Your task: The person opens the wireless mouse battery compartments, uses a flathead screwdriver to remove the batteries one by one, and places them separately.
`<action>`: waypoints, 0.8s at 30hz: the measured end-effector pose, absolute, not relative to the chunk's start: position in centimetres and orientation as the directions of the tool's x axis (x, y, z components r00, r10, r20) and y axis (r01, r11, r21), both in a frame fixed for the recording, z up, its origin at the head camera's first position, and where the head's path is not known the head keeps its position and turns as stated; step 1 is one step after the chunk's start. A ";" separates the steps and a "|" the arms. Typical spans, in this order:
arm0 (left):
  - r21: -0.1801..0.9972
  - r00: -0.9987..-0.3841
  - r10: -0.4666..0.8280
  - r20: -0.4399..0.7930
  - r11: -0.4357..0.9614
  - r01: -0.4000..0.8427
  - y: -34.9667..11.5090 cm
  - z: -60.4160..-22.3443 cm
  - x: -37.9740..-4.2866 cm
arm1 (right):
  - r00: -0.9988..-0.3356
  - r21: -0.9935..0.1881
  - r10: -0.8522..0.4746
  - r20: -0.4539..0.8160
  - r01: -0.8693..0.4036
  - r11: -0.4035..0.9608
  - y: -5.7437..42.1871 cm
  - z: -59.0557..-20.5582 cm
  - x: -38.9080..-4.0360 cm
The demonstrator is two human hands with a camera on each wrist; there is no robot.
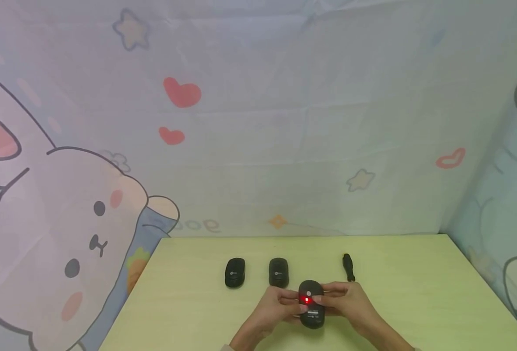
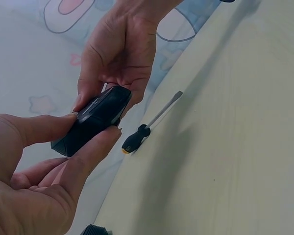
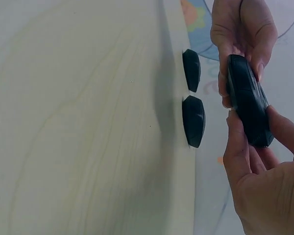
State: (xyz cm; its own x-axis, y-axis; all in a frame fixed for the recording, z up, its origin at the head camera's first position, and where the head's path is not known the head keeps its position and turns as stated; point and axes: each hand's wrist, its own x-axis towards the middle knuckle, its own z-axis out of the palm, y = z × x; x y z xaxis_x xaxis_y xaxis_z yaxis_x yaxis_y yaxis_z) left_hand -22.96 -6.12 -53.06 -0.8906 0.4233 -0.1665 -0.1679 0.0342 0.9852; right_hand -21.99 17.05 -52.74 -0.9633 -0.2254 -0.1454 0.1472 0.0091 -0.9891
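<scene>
Both hands hold one black computer mouse (image 1: 313,319) above the table, its underside turned up and a red light glowing there. My left hand (image 1: 276,307) pinches its left side between thumb and fingers. On the opposite side my right hand (image 1: 350,304) grips it, the thumb lying on the underside near the red light. In the left wrist view the mouse (image 2: 95,120) is seen edge-on between the two hands. The right wrist view shows the mouse (image 3: 247,103) with fingertips along both of its edges.
Two more black mice stand on the pale table (image 1: 175,302): one farther left (image 1: 235,272), the other mouse (image 1: 278,272) just beyond my left hand. A screwdriver (image 1: 348,267) with a dark handle lies behind my right hand. A printed cloth (image 1: 258,170) hangs behind the table.
</scene>
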 end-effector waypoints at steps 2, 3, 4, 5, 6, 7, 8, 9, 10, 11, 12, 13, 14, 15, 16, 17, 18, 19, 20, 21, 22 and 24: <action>0.987 -0.889 0.430 -0.157 0.031 -0.160 -6.1 -53.2 -22.9 | -0.960 -0.987 -0.234 -0.157 0.159 0.009 17.2 -52.7 -22.0; 0.987 -0.888 0.433 -0.153 0.030 -0.156 -6.1 -53.2 -22.9 | -0.958 -0.986 -0.238 -0.161 0.164 0.008 17.2 -52.7 -21.9; 0.988 -0.888 0.436 -0.149 0.030 -0.152 -6.1 -53.2 -22.8 | -0.956 -0.986 -0.244 -0.162 0.166 0.005 17.3 -52.7 -21.9; 0.989 -0.887 0.438 -0.146 0.031 -0.148 -6.1 -53.2 -22.8 | -0.955 -0.986 -0.249 -0.161 0.165 0.004 17.3 -52.7 -21.9; 0.989 -0.887 0.439 -0.145 0.033 -0.145 -6.1 -53.2 -22.8 | -0.955 -0.986 -0.249 -0.161 0.165 0.006 17.3 -52.7 -21.9; 0.989 -0.886 0.441 -0.144 0.035 -0.144 -6.1 -53.2 -22.7 | -0.955 -0.986 -0.248 -0.163 0.167 0.007 17.3 -52.6 -21.9; 0.989 -0.885 0.442 -0.147 0.037 -0.146 -6.0 -53.2 -22.7 | -0.955 -0.986 -0.245 -0.165 0.167 0.010 17.3 -52.6 -21.9; 0.988 -0.885 0.440 -0.152 0.038 -0.150 -6.0 -53.2 -22.7 | -0.955 -0.986 -0.243 -0.167 0.169 0.013 17.3 -52.6 -21.9; 0.987 -0.886 0.437 -0.158 0.040 -0.156 -5.9 -53.2 -22.7 | -0.956 -0.985 -0.241 -0.170 0.172 0.016 17.3 -52.6 -22.0; 0.986 -0.886 0.434 -0.163 0.043 -0.160 -5.9 -53.2 -22.7 | -0.956 -0.985 -0.240 -0.171 0.171 0.022 17.3 -52.6 -22.0; 0.985 -0.886 0.432 -0.168 0.044 -0.165 -5.8 -53.2 -22.7 | -0.955 -0.984 -0.238 -0.175 0.174 0.026 17.3 -52.6 -22.0; 0.984 -0.888 0.427 -0.173 0.045 -0.170 -5.8 -53.2 -22.6 | -0.955 -0.985 -0.240 -0.174 0.172 0.030 17.3 -52.6 -22.1; 0.984 -0.890 0.420 -0.178 0.049 -0.173 -5.8 -53.2 -22.6 | -0.955 -0.985 -0.244 -0.171 0.167 0.035 17.3 -52.6 -22.1; 0.983 -0.891 0.415 -0.181 0.053 -0.175 -5.8 -53.2 -22.6 | -0.954 -0.986 -0.250 -0.168 0.163 0.039 17.3 -52.7 -22.1; 0.983 -0.893 0.411 -0.183 0.057 -0.176 -5.8 -53.3 -22.6 | -0.953 -0.986 -0.254 -0.165 0.159 0.043 17.2 -52.7 -22.2; 0.983 -0.894 0.407 -0.185 0.060 -0.176 -5.8 -53.3 -22.6 | -0.953 -0.987 -0.258 -0.161 0.154 0.046 17.2 -52.8 -22.3; 0.982 -0.895 0.405 -0.186 0.061 -0.177 -5.8 -53.3 -22.6 | -0.953 -0.987 -0.259 -0.159 0.152 0.050 17.2 -52.8 -22.3; 0.982 -0.896 0.403 -0.188 0.065 -0.177 -5.8 -53.3 -22.6 | -0.954 -0.988 -0.257 -0.154 0.144 0.058 17.2 -52.8 -22.3; 0.982 -0.896 0.402 -0.190 0.067 -0.179 -5.8 -53.3 -22.6 | -0.955 -0.988 -0.256 -0.149 0.135 0.069 17.2 -52.9 -22.3; 0.981 -0.895 0.403 -0.194 0.071 -0.181 -5.9 -53.3 -22.6 | -0.957 -0.988 -0.252 -0.146 0.131 0.077 17.2 -52.8 -22.3; 0.981 -0.894 0.403 -0.196 0.073 -0.182 -5.9 -53.4 -22.6 | -0.958 -0.988 -0.247 -0.144 0.127 0.085 17.2 -52.8 -22.4; 0.980 -0.892 0.406 -0.199 0.075 -0.184 -6.0 -53.4 -22.6 | -0.961 -0.988 -0.241 -0.138 0.117 0.101 17.3 -52.7 -22.4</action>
State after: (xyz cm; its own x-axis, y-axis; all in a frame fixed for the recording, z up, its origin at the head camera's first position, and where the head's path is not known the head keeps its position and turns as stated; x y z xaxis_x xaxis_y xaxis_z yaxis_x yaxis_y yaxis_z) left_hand -22.59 -6.00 -53.43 -0.8918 0.4064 -0.1985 -0.1840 0.0749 0.9801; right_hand -22.37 17.26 -52.68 -0.9606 -0.2411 -0.1381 0.1167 0.1010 -0.9880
